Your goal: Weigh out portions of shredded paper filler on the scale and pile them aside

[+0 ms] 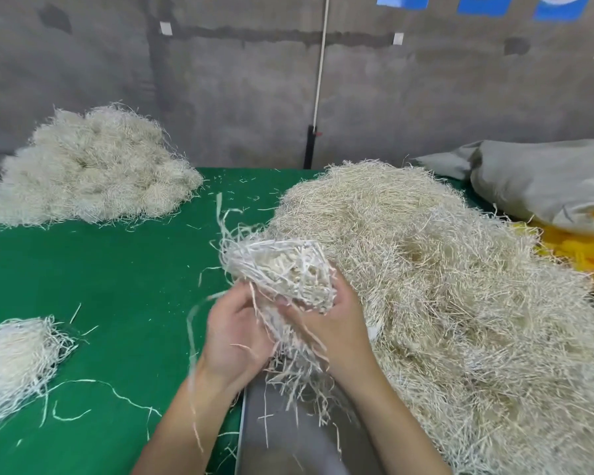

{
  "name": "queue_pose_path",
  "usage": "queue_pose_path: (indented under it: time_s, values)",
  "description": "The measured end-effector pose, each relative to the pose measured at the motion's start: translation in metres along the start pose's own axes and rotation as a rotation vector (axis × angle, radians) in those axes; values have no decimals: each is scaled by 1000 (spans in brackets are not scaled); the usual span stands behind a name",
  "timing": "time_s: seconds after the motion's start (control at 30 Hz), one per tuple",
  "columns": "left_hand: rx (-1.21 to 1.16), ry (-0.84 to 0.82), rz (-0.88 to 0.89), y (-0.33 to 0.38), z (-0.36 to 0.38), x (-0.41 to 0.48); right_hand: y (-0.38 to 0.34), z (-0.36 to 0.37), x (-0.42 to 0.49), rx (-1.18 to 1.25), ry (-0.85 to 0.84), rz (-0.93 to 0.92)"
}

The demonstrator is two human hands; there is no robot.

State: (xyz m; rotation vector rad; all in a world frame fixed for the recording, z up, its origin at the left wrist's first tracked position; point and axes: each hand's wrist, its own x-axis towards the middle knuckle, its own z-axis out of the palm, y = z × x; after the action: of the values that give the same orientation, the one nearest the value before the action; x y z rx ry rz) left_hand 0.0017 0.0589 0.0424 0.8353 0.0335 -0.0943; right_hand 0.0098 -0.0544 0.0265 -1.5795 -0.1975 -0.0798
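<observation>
Both hands hold one clump of white shredded paper (282, 269) above the steel scale pan (288, 437). My left hand (234, 334) grips the clump from the left and below. My right hand (336, 323) grips it from the right, fingers curled into the strands. Loose strands hang from the clump down onto the pan. A big heap of beige shredded paper (443, 286) lies to the right and spills against the pan. A large pile of shredded paper (90, 166) lies at the far left, and a smaller whitish pile (14, 365) lies near left.
A green table cover (117, 269) carries scattered single strands. A grey sack (546, 180) and yellow material (576, 248) lie at the far right. Behind the table stands a grey concrete wall with a white cord (321, 63) hanging down.
</observation>
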Motion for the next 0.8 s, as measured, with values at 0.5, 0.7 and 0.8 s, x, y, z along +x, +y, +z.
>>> queue_pose_path:
  time_s: [0.5, 0.7, 0.8]
  values:
    - [-361, -224, -291, -68, -11, 3, -13, -11, 23, 425, 417, -124]
    - [138, 113, -18, -52, 0, 23, 18, -22, 2, -652, 17, -254]
    - [314, 248, -50, -64, 2, 18, 18, -38, -8, -729, -147, -144]
